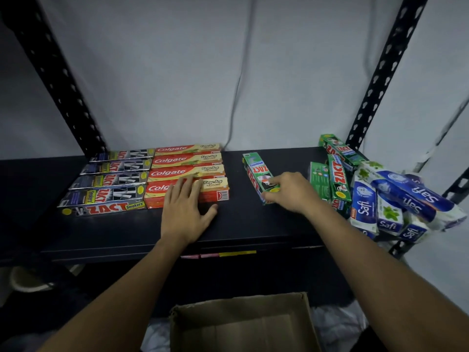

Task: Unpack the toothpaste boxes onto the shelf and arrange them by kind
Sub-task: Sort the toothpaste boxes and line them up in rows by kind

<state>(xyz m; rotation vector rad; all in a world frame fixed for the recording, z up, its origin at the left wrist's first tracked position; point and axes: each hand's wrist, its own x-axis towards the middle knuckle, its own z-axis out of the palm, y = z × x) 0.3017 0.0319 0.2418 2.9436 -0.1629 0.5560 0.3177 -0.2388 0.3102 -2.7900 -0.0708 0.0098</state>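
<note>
Zact Smokers boxes (109, 181) lie at 9 o'clock, Colgate boxes (185, 161) touching them — Zact Whitening box (256, 171) near centre, Safi boxes (396, 199) at 3.

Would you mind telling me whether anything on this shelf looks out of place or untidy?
Yes: at the right end of the shelf, the Safi boxes and green Zact boxes lie heaped, tilted across one another, with Safi boxes overhanging the edge. A lone green Zact box lies skewed mid-shelf, held by the right hand.

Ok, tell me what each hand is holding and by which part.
The right hand grips the green Zact box by its near end. The left hand holds nothing; its straight fingers rest on the nearest Colgate box.
</note>
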